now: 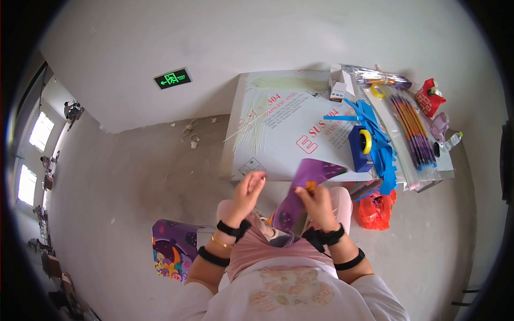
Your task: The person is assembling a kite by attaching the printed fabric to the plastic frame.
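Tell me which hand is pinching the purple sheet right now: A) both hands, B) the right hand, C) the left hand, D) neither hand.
B: the right hand has its fingers closed on the purple sheet near its lower edge, while the left hand is raised beside it with a gap between, touching nothing that can be made out.

Layout: table [278,155] ahead of both hands; tape dispenser [361,147] on it, beyond the right hand [317,203]; pencil pack [412,128] farther right; bag [376,209] on the floor right of that hand.
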The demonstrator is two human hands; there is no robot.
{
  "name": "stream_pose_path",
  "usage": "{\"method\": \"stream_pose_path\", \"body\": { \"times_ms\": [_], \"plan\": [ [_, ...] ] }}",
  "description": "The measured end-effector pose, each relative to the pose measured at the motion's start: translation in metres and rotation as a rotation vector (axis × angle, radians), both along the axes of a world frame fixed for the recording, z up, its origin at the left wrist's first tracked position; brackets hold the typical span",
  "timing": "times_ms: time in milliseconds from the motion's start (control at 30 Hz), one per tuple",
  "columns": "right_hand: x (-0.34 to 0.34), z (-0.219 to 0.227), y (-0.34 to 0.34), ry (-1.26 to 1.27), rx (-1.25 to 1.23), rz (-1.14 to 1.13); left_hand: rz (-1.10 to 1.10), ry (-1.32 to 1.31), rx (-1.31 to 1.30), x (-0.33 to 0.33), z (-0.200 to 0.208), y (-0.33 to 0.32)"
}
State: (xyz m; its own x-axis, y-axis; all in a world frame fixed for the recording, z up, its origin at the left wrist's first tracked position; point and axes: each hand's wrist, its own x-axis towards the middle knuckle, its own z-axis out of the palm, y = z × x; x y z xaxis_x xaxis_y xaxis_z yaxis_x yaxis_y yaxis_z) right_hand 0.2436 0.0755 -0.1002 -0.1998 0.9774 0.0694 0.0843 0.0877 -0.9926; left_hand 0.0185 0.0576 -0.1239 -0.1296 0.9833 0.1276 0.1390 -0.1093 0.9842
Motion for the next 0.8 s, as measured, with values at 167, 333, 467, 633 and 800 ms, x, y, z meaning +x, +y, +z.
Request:
{"method": "stream_pose_path", "body": {
  "times_ms": [167, 333, 467, 633, 800],
  "plan": [
    [0.039, -0.018, 0.055, 0.172, -0.129, -0.040, 0.216, 0.572, -0.065, -0.084, -0.085, 0.125],
    [0.040, -0.069, 0.120, 0.319, -0.301, -0.070, 0.258, 0.849, -0.189, -0.113, -0.132, 0.274],
    [0.053, -0.110, 0.181, 0.305, -0.524, -0.067, 0.263, 1.085, -0.341, -0.116, -0.154, 0.379],
    [0.066, -0.170, 0.240, 0.291, -0.685, -0.064, 0.157, 1.244, -0.536, -0.122, -0.187, 0.474],
    [0.068, -0.185, 0.281, 0.441, -0.744, -0.088, 0.144, 1.238, -0.699, -0.114, -0.217, 0.533]
  ]
}}
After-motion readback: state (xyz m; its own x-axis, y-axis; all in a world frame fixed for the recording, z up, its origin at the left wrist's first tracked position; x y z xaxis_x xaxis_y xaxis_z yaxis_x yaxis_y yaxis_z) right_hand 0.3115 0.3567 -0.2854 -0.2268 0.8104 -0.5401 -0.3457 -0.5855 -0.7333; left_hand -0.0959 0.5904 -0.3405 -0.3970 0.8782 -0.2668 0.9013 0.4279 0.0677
